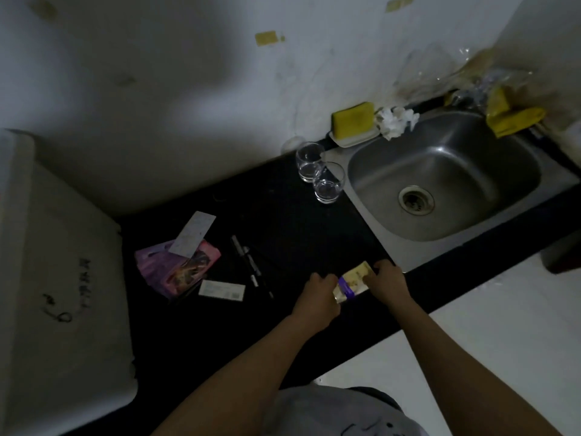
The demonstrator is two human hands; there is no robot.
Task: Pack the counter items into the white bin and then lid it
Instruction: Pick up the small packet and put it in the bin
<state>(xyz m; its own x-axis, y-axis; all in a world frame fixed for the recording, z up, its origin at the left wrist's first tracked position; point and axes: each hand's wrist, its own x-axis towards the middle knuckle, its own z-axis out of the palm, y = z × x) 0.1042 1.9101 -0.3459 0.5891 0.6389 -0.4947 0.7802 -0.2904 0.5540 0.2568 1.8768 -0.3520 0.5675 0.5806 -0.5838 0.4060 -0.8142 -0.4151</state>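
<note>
A: Both hands on the cream packet [351, 281] at the counter's [283, 215] front edge, left hand [319, 292] and right hand [385, 280] each curled round an end.

B: White bin [63, 278] sits far left, lid on by the look of it. I'd pass the packet to one hand and free the other for that lid.

A: Pens [251, 267] and pink packets [179, 267] wait between.

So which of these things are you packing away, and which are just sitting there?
For packing:
- the small packet that both hands, left and right, are holding
- pens
- pink packets
- white cards
- white bin

Probably just lying about:
- sink
- yellow sponge
- crumpled tissue
- two glasses, maybe
</note>
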